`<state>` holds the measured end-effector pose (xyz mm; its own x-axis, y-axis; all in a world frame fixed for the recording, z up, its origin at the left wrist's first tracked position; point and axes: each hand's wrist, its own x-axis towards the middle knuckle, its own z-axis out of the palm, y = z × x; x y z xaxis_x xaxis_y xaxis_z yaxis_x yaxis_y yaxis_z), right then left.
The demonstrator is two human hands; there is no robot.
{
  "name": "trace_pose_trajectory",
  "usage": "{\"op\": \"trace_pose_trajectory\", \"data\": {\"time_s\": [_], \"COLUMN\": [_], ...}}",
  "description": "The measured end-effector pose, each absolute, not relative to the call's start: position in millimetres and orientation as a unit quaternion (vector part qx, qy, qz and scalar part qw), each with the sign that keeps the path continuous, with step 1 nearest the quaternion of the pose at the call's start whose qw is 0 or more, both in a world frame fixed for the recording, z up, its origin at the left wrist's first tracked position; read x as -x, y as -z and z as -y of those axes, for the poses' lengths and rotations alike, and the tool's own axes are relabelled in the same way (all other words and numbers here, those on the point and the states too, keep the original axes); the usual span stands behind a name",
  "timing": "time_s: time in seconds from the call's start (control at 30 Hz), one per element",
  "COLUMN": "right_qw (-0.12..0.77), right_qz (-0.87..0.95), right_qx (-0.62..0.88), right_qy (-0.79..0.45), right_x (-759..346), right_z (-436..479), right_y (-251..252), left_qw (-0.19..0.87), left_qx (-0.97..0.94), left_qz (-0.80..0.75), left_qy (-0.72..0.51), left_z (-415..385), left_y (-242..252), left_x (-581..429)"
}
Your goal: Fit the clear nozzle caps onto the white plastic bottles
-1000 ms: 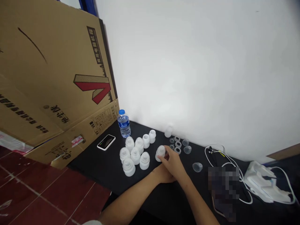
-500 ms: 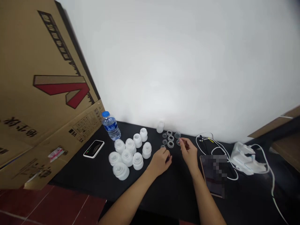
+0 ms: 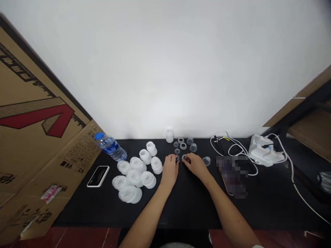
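My left hand [image 3: 169, 169] and my right hand [image 3: 196, 165] rest close together on a black table top [image 3: 186, 206], fingers curled. Between them lies a small translucent ring [image 3: 184, 157], partly hidden by my fingers. Whether either hand holds it, I cannot tell. Above them sit several more rings [image 3: 183, 146] and small clear cups [image 3: 193, 148]. Left of my left hand, a cluster of frosted white plastic bottle-shaped pieces [image 3: 134, 175] stands grouped. A single white piece [image 3: 169, 135] stands at the wall.
A water bottle with a blue cap [image 3: 111, 148] lies at the cluster's far side, near a black-faced white device [image 3: 98, 176]. Cardboard sheets [image 3: 38, 120] lean at left. White cables [image 3: 227, 144], a white charger-like unit [image 3: 263, 151] and a blurred flat object [image 3: 232, 175] lie at right.
The white piece my hands held now stands among the cluster. Both hands have moved to the rings and come closer together. The view has swung and levelled.
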<state>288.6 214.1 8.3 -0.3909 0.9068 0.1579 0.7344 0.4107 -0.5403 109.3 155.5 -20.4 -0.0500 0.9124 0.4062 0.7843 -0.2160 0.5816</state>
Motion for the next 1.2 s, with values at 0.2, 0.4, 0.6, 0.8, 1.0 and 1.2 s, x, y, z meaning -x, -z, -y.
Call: {"op": "trace_pose_trajectory", "data": {"time_s": [0.2,0.4,0.6,0.8,1.0,1.2], "right_qw": [0.370,0.315,0.296,0.291,0.307,0.323], "right_qz": [0.738,0.784,0.797,0.792,0.775,0.763], "right_qx": [0.456,0.382,0.380,0.394,0.414,0.443], "right_qy": [-0.332,-0.375,-0.363,-0.366,-0.365,-0.341], "right_x": [-297.6,-289.1,-280.0,-281.7,-290.1,-290.0], "right_z": [-217.5,-210.2,-210.1,-211.5,-218.8,-219.4], "right_y": [-21.8,-20.4,-5.0,-2.2,-0.7,1.7], "left_qw": [0.147,0.236,0.266,0.271,0.293,0.296], "left_qx": [-0.653,-0.604,-0.606,-0.589,-0.572,-0.571], "left_qz": [-0.606,-0.584,-0.567,-0.576,-0.581,-0.594], "left_qy": [-0.430,-0.489,-0.490,-0.498,-0.499,-0.484], "left_z": [-154.0,-152.5,-155.2,-157.1,-159.4,-158.1], "left_y": [12.1,15.2,18.3,20.0,23.0,18.9], "left_x": [-109.7,-115.4,-115.5,-115.7,-115.1,-115.1]}}
